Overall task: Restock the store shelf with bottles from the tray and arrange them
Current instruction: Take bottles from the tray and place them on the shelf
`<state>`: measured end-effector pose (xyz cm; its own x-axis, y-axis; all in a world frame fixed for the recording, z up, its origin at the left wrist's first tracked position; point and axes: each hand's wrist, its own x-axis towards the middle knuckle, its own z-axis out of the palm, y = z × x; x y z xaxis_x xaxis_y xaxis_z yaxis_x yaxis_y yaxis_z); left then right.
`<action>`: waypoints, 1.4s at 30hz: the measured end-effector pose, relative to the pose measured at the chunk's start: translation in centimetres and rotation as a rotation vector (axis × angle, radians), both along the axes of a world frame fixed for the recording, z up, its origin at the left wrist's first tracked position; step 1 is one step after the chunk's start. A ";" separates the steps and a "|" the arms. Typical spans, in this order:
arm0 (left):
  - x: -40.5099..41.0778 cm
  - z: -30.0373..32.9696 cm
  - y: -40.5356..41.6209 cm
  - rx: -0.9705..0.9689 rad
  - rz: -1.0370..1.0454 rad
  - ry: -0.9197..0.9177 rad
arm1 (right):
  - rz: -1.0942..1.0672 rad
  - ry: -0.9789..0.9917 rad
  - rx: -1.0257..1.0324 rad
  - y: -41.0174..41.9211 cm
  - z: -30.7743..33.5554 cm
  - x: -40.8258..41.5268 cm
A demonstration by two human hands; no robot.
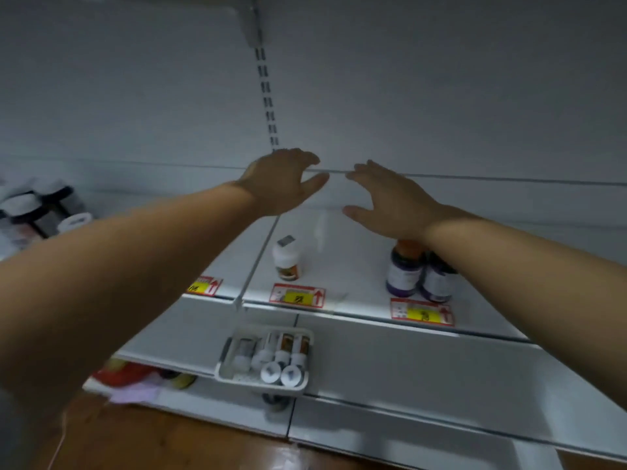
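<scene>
A white tray sits on the lower shelf, holding several white-capped bottles. On the upper shelf stands one white bottle with an orange label. To its right stand two dark purple bottles, partly hidden by my right forearm. My left hand and my right hand are both stretched out above the upper shelf near its back wall, fingers spread, holding nothing.
Red-and-yellow price tags line the upper shelf's front edge. Dark bottles with white caps stand at the far left. A slotted upright runs up the back panel. Colourful packets lie on the bottom shelf, above a brown floor.
</scene>
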<state>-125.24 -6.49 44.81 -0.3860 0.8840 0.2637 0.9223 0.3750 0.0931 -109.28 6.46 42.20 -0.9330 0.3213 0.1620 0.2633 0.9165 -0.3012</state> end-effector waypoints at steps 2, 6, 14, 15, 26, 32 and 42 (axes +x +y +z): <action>0.2 -0.2 -4.6 0.197 -0.027 0.109 | 0.055 0.214 0.069 -3.4 0.4 -0.3; 1.1 -5.2 -15.3 0.100 -0.197 0.008 | 0.589 0.478 0.107 -12.1 -1.5 0.5; -2.8 -22.3 -20.8 -0.273 -0.049 -0.342 | 0.616 -0.384 -0.201 -17.2 -19.0 -1.6; -3.6 -24.4 -20.3 -0.263 -0.016 -0.379 | 0.493 -0.409 -0.218 -16.6 -21.6 -2.4; -7.6 -43.5 -9.6 -0.424 0.082 -0.500 | -0.126 -0.518 -0.232 -11.6 -41.8 -11.1; -9.1 -47.8 -8.7 -0.416 -0.028 -0.312 | -0.045 -0.572 -0.107 -10.4 -44.7 -12.1; -9.8 -46.1 -9.0 -0.442 -0.088 -0.417 | -0.168 -0.303 -0.373 -10.2 -42.0 -10.6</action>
<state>-135.06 -15.50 -1.34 -0.2983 0.9084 -0.2929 0.8710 0.3846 0.3057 -119.93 -3.76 0.19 -0.8508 0.4553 -0.2623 0.5240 0.6987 -0.4870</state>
